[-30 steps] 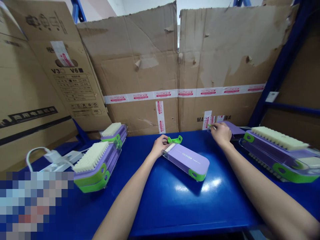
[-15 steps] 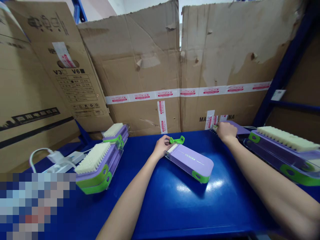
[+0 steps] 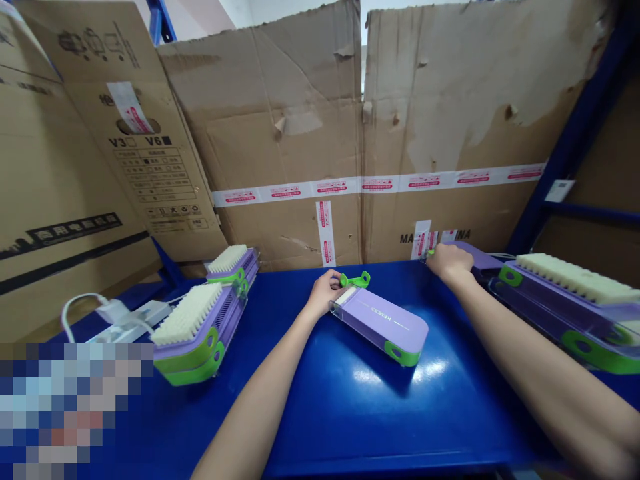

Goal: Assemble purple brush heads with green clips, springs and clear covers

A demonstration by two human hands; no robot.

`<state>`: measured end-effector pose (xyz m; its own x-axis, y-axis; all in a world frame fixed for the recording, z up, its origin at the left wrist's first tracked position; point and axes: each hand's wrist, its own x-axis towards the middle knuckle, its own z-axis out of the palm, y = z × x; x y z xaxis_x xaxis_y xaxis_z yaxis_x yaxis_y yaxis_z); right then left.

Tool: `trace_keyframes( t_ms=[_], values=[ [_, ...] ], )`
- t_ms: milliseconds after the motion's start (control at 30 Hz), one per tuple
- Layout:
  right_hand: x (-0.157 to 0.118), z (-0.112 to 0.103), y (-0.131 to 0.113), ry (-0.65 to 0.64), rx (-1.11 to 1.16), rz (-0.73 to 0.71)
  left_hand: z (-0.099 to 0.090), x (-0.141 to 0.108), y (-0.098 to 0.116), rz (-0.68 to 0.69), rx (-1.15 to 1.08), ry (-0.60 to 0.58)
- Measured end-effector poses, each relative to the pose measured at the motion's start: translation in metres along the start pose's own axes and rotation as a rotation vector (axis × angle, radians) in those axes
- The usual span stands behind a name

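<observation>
A purple case with a green corner piece [image 3: 385,320] lies slanted on the blue table [image 3: 320,407]. My left hand [image 3: 326,293] is at its upper left end, fingers bent round a green clip [image 3: 356,279] beside the case. Farther right, near the cardboard, my right hand [image 3: 451,263] is closed at the left end of another purple case [image 3: 483,259]. A bit of green and clear plastic shows at its fingertips; what exactly it grips is hidden.
Two purple devices with cream bristle-like tops [image 3: 187,317] stand at the left, by a white power strip [image 3: 133,323]. A similar device [image 3: 580,277] is at the right. Cardboard sheets [image 3: 290,140] line the back; a blue post [image 3: 575,133] rises at the right.
My right hand has shifted very slightly left, and more green shows at its fingertips. My left hand and the case beside it look the same.
</observation>
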<state>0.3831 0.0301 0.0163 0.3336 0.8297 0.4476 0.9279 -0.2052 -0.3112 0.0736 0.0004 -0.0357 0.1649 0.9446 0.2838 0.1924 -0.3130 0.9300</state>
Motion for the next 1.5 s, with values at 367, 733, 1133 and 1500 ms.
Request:
trace_keyframes(
  t_ms=[367, 733, 1133, 1500],
  values=[
    [-0.057, 0.013, -0.068, -0.511, 0.571, -0.537, -0.001, 0.003, -0.004, 0.12, 0.206, 0.017],
    [-0.081, 0.009, -0.087, -0.51, 0.442, -0.75, 0.002, 0.002, -0.001, 0.067, 0.342, 0.067],
    [-0.059, 0.016, -0.031, -0.036, -0.293, -0.427, 0.003, 0.003, -0.003, 0.052, 0.353, 0.069],
    [-0.055, 0.017, -0.025, -0.072, -0.403, -0.39, 0.002, 0.004, -0.009, 0.078, 0.365, 0.07]
  ],
)
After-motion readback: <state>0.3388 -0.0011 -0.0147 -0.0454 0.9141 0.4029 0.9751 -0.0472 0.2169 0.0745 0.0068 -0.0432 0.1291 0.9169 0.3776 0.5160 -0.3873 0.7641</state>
